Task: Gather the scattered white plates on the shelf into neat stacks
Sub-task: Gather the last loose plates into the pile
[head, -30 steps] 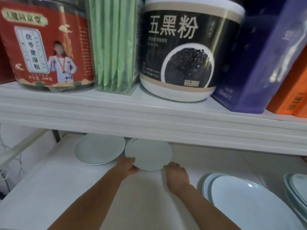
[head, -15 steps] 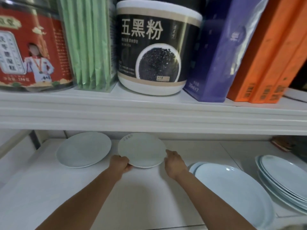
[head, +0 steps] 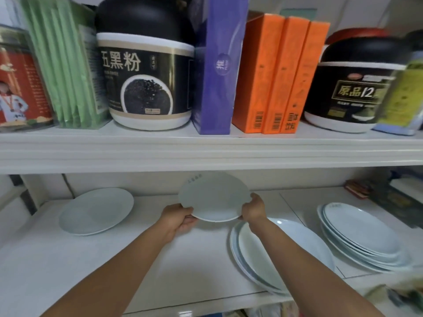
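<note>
Lower shelf [head: 114, 271], white: small plate [head: 214, 197], flat on the board half a second earlier, was now lifted clear, left hand [head: 177, 217] and right hand [head: 253, 208] clasping opposite rims, apparently bound for the nearby stack [head: 274, 255]; another plate [head: 96, 211] remained loose.

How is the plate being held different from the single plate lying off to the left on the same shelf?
The held plate is gripped at its edges by the left hand and right hand, raised and tilted; the lone plate lies on the lower shelf, untouched. The held plate shows faint printing near its far rim; the lone one looks blank. Both are round, pale and similar in size.
</note>
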